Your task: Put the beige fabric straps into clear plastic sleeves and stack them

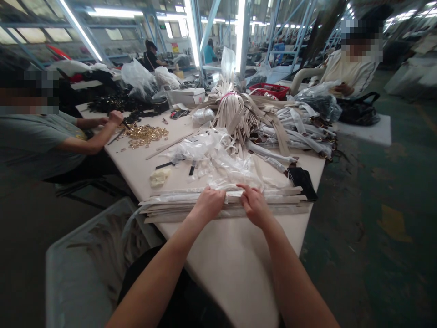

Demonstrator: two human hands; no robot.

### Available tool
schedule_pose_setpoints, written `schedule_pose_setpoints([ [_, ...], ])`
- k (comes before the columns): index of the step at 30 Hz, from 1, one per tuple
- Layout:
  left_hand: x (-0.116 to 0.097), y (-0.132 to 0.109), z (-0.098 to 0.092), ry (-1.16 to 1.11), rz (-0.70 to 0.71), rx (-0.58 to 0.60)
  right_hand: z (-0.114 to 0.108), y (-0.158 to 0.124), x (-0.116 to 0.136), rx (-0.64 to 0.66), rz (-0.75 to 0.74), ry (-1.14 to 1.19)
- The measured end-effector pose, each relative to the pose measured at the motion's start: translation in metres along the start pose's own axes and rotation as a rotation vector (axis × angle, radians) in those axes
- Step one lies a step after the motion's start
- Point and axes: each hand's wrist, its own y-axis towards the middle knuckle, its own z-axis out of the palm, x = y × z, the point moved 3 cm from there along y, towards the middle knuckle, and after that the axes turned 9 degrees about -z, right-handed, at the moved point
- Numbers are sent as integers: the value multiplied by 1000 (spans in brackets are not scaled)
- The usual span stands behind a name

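Beige straps (225,202) w/ clear wrap (218,157), red basket (269,90), gold fittings (146,135).

Stacked straps (191,206): matt cream material, cloth or coated fabric, can't tell which; thin glossy clear plastic film (218,171) lies over and beside them. Table top (232,255): pale, smooth, matt. Small fittings (146,135): shiny gold-coloured metal. Bundled strips (235,116): matt beige, cloth or leather-like, unclear. Basket (268,90): red plastic, faint sheen. Bin (68,273): dull, translucent plastic. Box (187,95): white card, smooth.
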Motion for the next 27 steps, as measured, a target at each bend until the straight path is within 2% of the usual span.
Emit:
schedule_pose_setpoints([
  [3, -3, 1, -1, -26, 20, 11, 5, 3, 5, -1, -40, -4],
  [8, 3, 1, -1, -3, -48, -8, -1, 0, -7, 8, 27, -44],
  [12, -5, 2, 3, -57, 3, -5, 6, 2, 0, 59, -37, -17],
  [14, -7, 3, 4, -64, 14, -16, 7, 2, 0, 45, -49, -5],
  [19, 0, 7, 4, -20, -33, -18, 3, 1, -11, 5, 35, -59],
  [24, -9, 9, 4, -53, 14, 9, 10, 5, 1, -21, -15, -3],
  [27, -5, 7, 4, -56, -24, -2, 7, 3, -3, -19, 10, 5],
])
